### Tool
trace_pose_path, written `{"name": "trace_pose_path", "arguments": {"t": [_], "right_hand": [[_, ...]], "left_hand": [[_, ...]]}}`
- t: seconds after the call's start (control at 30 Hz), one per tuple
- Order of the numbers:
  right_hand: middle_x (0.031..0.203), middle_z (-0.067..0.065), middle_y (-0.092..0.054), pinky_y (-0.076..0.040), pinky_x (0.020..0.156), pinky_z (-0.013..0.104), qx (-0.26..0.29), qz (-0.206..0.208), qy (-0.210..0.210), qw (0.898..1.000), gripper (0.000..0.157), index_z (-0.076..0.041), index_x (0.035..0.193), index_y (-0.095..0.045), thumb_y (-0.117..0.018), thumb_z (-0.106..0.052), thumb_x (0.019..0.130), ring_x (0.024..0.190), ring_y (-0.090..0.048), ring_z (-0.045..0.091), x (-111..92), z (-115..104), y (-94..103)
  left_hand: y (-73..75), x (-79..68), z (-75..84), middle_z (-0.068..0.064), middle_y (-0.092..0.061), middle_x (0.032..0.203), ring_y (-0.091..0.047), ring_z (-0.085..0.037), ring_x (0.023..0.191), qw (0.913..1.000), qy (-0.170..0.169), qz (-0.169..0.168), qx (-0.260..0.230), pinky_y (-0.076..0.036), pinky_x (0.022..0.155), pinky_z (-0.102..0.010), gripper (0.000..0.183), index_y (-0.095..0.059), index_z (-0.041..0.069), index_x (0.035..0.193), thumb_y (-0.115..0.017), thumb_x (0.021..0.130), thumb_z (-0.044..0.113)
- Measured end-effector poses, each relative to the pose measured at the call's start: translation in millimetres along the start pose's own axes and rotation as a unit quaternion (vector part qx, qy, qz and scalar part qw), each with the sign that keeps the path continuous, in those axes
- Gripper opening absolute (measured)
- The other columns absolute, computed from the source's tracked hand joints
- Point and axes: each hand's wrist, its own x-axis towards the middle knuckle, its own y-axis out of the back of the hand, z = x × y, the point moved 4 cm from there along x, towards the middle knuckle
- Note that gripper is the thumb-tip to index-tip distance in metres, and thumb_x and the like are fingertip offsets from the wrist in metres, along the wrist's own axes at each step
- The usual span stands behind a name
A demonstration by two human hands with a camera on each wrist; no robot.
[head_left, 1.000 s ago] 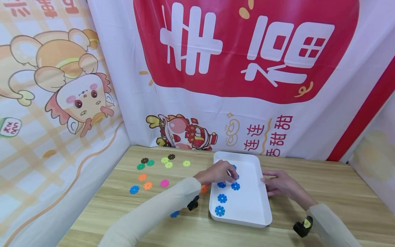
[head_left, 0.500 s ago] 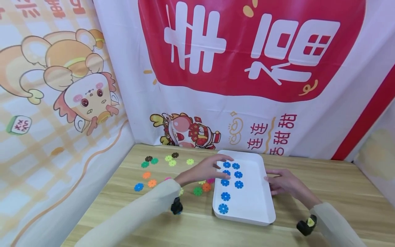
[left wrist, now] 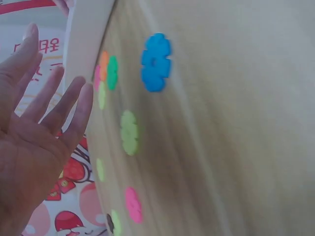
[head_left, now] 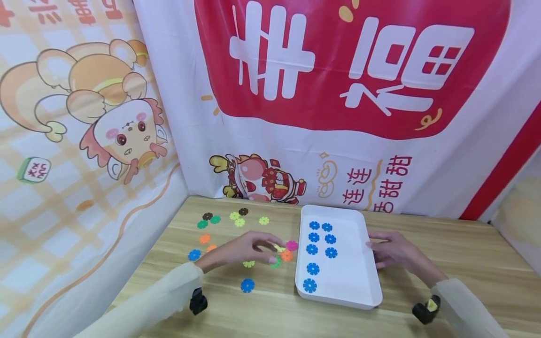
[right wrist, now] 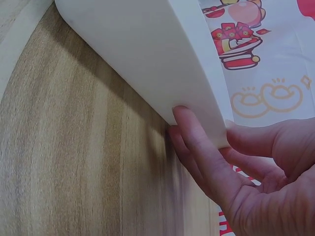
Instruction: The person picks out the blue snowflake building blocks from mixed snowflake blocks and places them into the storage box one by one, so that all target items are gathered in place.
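A white tray (head_left: 352, 281) holds several blue flower-shaped plastic discs (head_left: 313, 268), most in two columns along its left side. My right hand (head_left: 393, 253) holds the tray's right wall; in the right wrist view, fingers (right wrist: 189, 128) lie along the outer side and the thumb is at the rim. Left of the tray, my left hand (head_left: 243, 249) is over the table with nothing in it, its fingers spread in the left wrist view. Near its fingertips lie a pink disc (head_left: 292, 245), an orange disc (head_left: 287, 256) and a green disc (head_left: 275, 263).
On the wooden table (head_left: 270, 314), a blue disc (head_left: 247, 285) lies in front of my left hand and another blue disc (head_left: 194, 255) farther left. Brown, green and yellow-green discs (head_left: 239, 222) are scattered at the back. Printed cloth (head_left: 262, 126) hangs behind the table.
My left hand has let go of a blue disc in the tray and moved left, out over the loose discs. My right hand stays on the tray.
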Motion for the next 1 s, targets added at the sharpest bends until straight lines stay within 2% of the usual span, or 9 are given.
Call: {"name": "trace_pose_path", "arguments": {"t": [0.2,0.3,0.5,0.73,1.0], "right_hand": [[0.12,0.034,-0.07,-0.065,0.079,0.046,0.003,0.0,0.001,1.0,0.06,0.011,0.154,-0.038,-0.063,-0.012,0.105,0.1,-0.077,0.036,0.5,1.9,0.7],[0.12,0.034,-0.07,-0.065,0.079,0.046,0.005,-0.001,0.003,1.0,0.06,0.011,0.154,-0.037,-0.064,-0.012,0.105,0.099,-0.077,0.036,0.7,2.5,1.5],[0.121,0.034,-0.07,-0.065,0.079,0.046,0.008,-0.007,0.002,1.0,0.061,0.011,0.155,-0.037,-0.063,-0.012,0.105,0.099,-0.077,0.034,0.6,2.3,2.0],[0.124,0.034,-0.069,-0.065,0.08,0.046,0.004,-0.005,-0.006,1.0,0.061,0.01,0.155,-0.036,-0.063,-0.013,0.105,0.101,-0.076,0.035,0.0,0.0,1.6],[0.123,0.034,-0.069,-0.065,0.079,0.047,-0.001,-0.006,-0.002,1.0,0.059,0.01,0.155,-0.036,-0.062,-0.012,0.106,0.1,-0.076,0.034,-0.1,-0.8,1.3]], "left_hand": [[-4.1,-25.0,-17.4,0.0,-0.072,0.132,-0.07,-0.02,0.119,0.9991,0.037,-0.02,-0.006,-0.057,0.099,-0.027,0.03,-0.072,0.021,0.129,-0.074,0.099,0.019],[-2.0,-34.6,-23.3,-0.001,-0.073,0.129,-0.069,-0.02,0.119,0.999,0.033,-0.029,0.001,-0.057,0.097,-0.026,0.03,-0.073,0.019,0.127,-0.076,0.098,0.017],[4.4,-48.5,-32.1,0.006,-0.074,0.126,-0.066,-0.017,0.119,0.9984,0.038,-0.034,0.024,-0.055,0.099,-0.028,0.032,-0.075,0.023,0.124,-0.081,0.093,0.019],[4.1,-60.0,-39.8,0.007,-0.067,0.122,-0.059,-0.012,0.107,0.9917,-0.011,-0.046,0.12,-0.05,0.094,-0.026,0.041,-0.073,0.028,0.128,-0.085,0.089,0.026],[0.4,-57.7,-43.6,0.007,-0.069,0.11,-0.061,-0.01,0.102,0.9936,-0.011,-0.024,0.11,-0.053,0.093,-0.026,0.028,-0.075,0.026,0.116,-0.084,0.089,0.025]]}}
